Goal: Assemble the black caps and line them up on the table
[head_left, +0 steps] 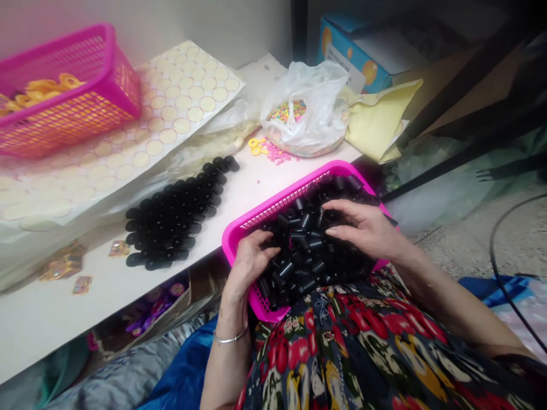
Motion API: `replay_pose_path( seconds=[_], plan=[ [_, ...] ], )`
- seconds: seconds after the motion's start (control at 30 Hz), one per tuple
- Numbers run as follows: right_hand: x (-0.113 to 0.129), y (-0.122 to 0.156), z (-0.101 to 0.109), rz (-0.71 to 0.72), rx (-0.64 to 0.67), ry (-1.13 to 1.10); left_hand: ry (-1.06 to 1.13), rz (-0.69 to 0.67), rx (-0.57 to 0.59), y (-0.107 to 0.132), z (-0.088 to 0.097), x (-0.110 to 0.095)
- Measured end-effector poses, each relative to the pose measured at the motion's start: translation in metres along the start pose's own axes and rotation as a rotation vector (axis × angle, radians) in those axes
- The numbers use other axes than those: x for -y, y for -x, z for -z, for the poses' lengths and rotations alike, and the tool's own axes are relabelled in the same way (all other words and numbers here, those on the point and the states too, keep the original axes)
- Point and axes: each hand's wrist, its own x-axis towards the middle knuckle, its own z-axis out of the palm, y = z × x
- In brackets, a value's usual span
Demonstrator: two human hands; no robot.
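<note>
A pink plastic basket (234, 229) full of short, black, cylinder-shaped plastic caps (315, 242) rests in my lap, against the table edge. My left hand (252, 259) reaches in over its left side, thumb and forefinger curled about a black cap among the pile. On the right, my right hand (367, 228) is over the caps with a black cap between thumb and fingers; its fingertips are partly lost against the dark pile. Left of the basket, a group of black caps (175, 219) lies in close rows on the white table (102, 310).
A pink basket (123, 85) of yellow plastic pieces stands on a sheet of round stickers (171, 114) at the back left. A plastic bag (320, 108) of coloured beads sits behind my basket, near loose pink beads (280, 154). Small stickers (82, 284) lie front left.
</note>
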Motion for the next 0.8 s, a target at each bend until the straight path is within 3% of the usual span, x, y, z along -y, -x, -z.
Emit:
replay_pose_path(
  seconds=[0.07,0.13,0.23,0.33,0.43,0.6,0.8],
  plan=[
    [-0.001,0.0,0.0,0.005,0.005,0.0,-0.047,0.048,0.033,0.0,0.0,-0.001],
    [-0.002,0.001,0.0,0.008,0.008,-0.005,-0.08,0.051,-0.011,0.0,-0.001,-0.001],
    [-0.005,0.002,0.0,0.008,0.007,-0.008,-0.084,-0.112,-0.115,0.001,-0.005,-0.005],
    [-0.006,0.002,-0.001,0.002,0.005,-0.013,-0.096,-0.28,0.038,0.005,-0.013,-0.018],
    [-0.007,0.001,-0.003,0.006,0.005,-0.019,-0.224,-0.359,0.204,0.008,-0.024,-0.039],
    [-0.007,0.001,-0.003,0.059,0.028,0.045,-0.499,-0.314,0.345,0.005,-0.034,-0.06],
    [-0.001,0.001,-0.002,0.042,0.013,0.082,-0.466,-0.341,0.431,0.0,-0.03,-0.055]
  ],
)
